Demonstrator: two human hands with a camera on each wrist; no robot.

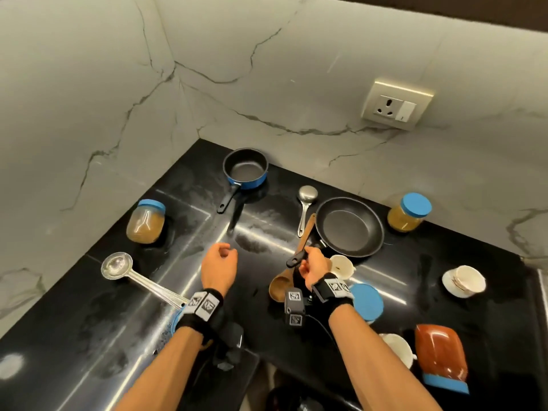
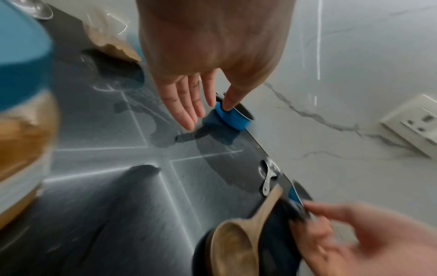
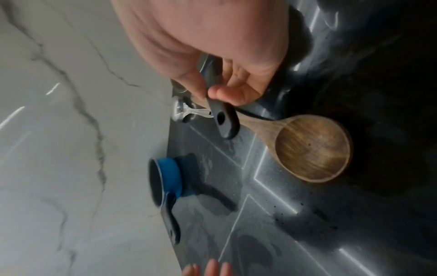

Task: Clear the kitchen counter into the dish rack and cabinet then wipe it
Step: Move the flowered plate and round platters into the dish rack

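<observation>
A black frying pan [image 1: 350,226] sits on the black counter [image 1: 98,315] toward the back right. My right hand [image 1: 315,264] grips the pan's black handle [image 3: 223,120], fingers and thumb curled round it. A wooden spoon [image 1: 281,284] [image 3: 312,147] lies beside the handle, its stem leaning on the pan. My left hand [image 1: 221,259] [image 2: 189,104] hovers over the counter's middle with straight fingers, holding nothing. A small blue saucepan [image 1: 246,169] [image 2: 234,116] [image 3: 165,180] stands near the back corner.
Around the counter are a steel spoon [image 1: 305,206], a steel ladle [image 1: 117,266], two blue-lidded jars [image 1: 146,221] [image 1: 410,213], white cups [image 1: 342,265] [image 1: 465,280] [image 1: 397,348], a blue lid [image 1: 367,302] and a tipped brown jar [image 1: 440,355]. A wall socket [image 1: 396,105] is at the back right.
</observation>
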